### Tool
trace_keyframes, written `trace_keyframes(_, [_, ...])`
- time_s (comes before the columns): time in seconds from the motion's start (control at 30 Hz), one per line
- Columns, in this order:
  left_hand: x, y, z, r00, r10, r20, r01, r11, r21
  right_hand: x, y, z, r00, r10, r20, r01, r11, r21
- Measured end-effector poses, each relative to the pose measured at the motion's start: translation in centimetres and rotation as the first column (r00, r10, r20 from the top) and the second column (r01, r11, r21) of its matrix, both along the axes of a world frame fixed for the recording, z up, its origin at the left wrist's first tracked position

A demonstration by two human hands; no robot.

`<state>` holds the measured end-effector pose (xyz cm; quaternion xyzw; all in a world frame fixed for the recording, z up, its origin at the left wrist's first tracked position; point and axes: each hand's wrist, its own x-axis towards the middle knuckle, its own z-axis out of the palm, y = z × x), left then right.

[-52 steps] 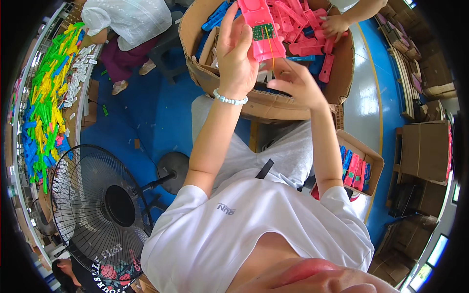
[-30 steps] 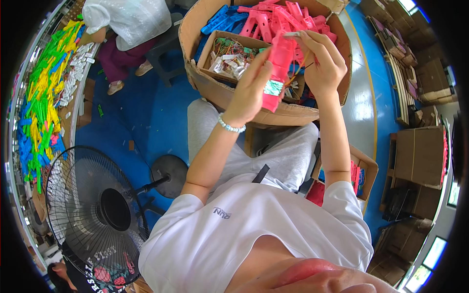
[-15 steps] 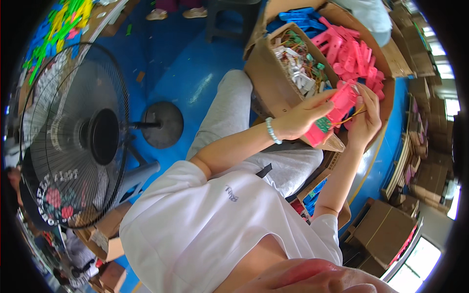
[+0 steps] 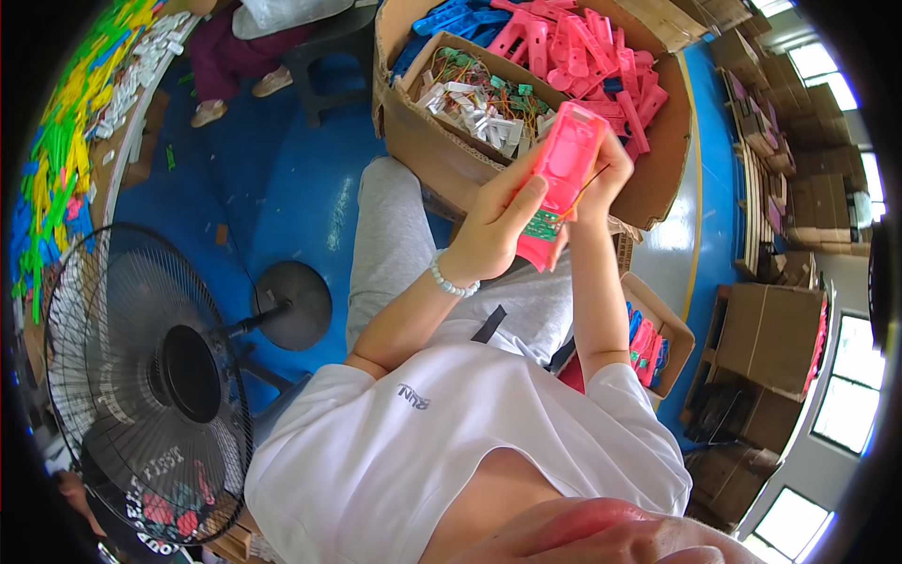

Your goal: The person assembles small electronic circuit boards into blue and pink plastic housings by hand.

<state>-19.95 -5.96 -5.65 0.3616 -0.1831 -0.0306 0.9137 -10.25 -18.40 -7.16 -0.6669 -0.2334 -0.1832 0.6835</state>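
Observation:
My left hand [image 4: 493, 226] grips a long pink plastic casing [image 4: 562, 179] that holds a small green circuit board [image 4: 543, 224] near its lower end. My right hand [image 4: 601, 183] closes on the casing's right side, with a thin wire sticking out by its fingers. Both hands hold the piece above my lap. Just beyond them is a small cardboard box [image 4: 413, 141] of green circuit boards and white parts, set inside a large carton [image 4: 658, 188] of pink and blue casings.
A standing fan [image 4: 150, 376] with a round base [image 4: 291, 305] is on the blue floor at my left. Another seated person [image 4: 249, 47] is at the far left top, beside a bench of yellow, green and blue parts [image 4: 56, 160]. Cardboard boxes [image 4: 761, 348] stand at right.
The view has swung about. My hands brought the pink casing from over the carton down toward my lap and turned it upright, with both hands staying on it.

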Motion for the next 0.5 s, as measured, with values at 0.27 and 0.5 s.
trace_keyframes(0.27, [1.7,0.4,-3.7,0.994,0.11,0.029,-0.113,0.973,0.203,-4.0,-2.9,1.5,0.779,0.479,-0.404,-0.306,0.854,0.422])
trace_keyframes(0.5, [1.8,-3.8,-6.5,0.817,0.277,0.506,-0.526,0.716,0.458,-8.2,-5.8,1.6,0.817,0.178,-0.548,-0.077,0.976,0.203])
